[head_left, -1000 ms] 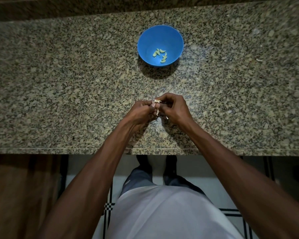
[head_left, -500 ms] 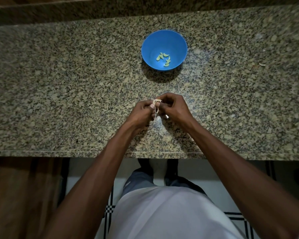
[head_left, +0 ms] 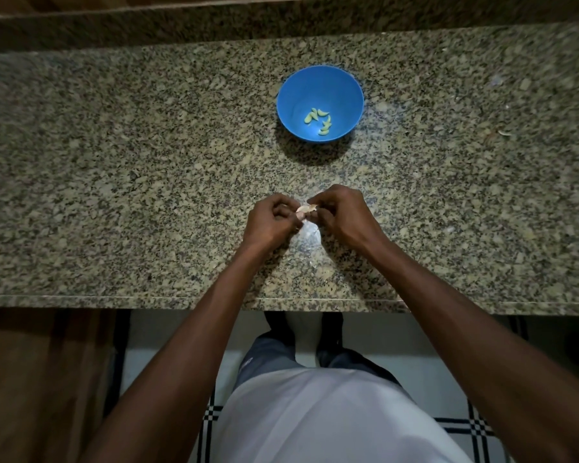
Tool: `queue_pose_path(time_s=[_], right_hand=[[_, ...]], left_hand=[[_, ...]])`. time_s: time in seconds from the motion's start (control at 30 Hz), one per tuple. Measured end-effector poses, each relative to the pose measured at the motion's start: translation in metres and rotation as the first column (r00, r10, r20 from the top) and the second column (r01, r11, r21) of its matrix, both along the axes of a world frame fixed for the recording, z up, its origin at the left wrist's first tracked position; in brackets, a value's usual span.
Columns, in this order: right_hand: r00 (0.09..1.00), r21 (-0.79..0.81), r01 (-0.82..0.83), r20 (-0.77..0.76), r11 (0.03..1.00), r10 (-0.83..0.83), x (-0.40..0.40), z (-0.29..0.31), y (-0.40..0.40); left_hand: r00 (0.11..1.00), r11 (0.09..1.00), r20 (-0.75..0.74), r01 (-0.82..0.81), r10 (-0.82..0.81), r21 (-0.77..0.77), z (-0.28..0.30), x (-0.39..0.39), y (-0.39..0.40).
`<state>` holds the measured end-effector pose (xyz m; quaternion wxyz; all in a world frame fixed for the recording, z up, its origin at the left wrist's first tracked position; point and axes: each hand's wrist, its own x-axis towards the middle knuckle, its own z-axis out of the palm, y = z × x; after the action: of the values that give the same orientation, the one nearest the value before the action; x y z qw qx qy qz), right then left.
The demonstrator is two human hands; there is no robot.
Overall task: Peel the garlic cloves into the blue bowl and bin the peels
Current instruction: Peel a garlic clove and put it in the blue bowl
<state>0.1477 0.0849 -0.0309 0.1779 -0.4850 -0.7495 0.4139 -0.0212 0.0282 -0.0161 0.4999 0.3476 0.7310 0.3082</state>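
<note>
Since half a second earlier the hands had drawn slightly apart: the left hand (head_left: 270, 219) and right hand (head_left: 343, 213), fingers curled tight, both pinched one pale garlic clove (head_left: 305, 208) held level between them, above thin peel scraps (head_left: 306, 236) on the granite counter (head_left: 114, 182). Nothing stood between them and the blue bowl (head_left: 320, 103) just beyond, which held about five peeled cloves (head_left: 318, 120). Well to the right lay one stray peel (head_left: 503, 132).
</note>
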Motion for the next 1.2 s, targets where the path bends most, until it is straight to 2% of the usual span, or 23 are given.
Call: queue_pose_path(time_s=[0.07,0.23,0.4,0.5,0.57,0.63,0.77,0.93,1.03,1.1,1.2], right_hand=[[1.0,0.041,0.022,0.003,0.999,-0.022,0.0,0.002,0.004],[1.0,-0.019,-0.005,-0.014,1.0,0.004,-0.003,0.008,0.005],[0.999,-0.02,-0.033,0.009,0.999,0.033,0.0,0.008,0.005],[0.997,0.018,-0.063,0.046,0.998,0.062,0.001,0.012,0.012],[0.993,0.033,-0.092,0.073,0.995,0.089,0.0,0.014,0.017],[0.992,0.022,-0.085,0.1,0.996,0.082,-0.001,0.015,0.022],[0.994,-0.03,-0.027,0.103,0.999,0.03,0.005,0.011,0.029],[0.998,-0.062,0.058,0.04,0.996,-0.056,0.014,0.014,0.035],[0.979,-0.018,0.199,-0.042,0.98,-0.2,0.024,0.018,0.032],[0.967,-0.155,0.215,-0.104,0.964,-0.232,0.029,0.018,0.019],[0.927,-0.443,0.106,-0.28,0.89,-0.25,0.025,0.018,-0.007]], left_hand=[[0.996,1.0,-0.09,-0.011,0.013,0.025,0.0,0.0,0.001],[1.0,0.996,0.027,0.002,-0.004,0.085,-0.004,-0.002,0.003],[0.949,0.981,-0.295,0.152,-0.11,0.121,-0.014,0.002,0.011],[0.914,0.971,-0.389,0.185,-0.113,0.152,-0.014,0.004,0.009],[0.915,0.972,-0.397,0.152,-0.069,0.182,-0.012,0.006,0.009],[0.945,0.986,-0.327,0.077,-0.025,0.148,-0.013,0.005,0.007],[0.987,0.983,-0.065,-0.141,0.149,0.119,-0.012,-0.003,-0.004],[0.964,0.962,0.138,-0.244,0.227,0.123,-0.008,-0.002,-0.008],[0.955,0.961,0.221,-0.233,0.198,0.149,-0.007,0.005,-0.008],[0.937,0.963,0.29,-0.238,0.194,0.125,-0.007,0.013,-0.01],[0.852,0.954,0.463,-0.296,0.244,0.044,-0.005,0.027,-0.012]])
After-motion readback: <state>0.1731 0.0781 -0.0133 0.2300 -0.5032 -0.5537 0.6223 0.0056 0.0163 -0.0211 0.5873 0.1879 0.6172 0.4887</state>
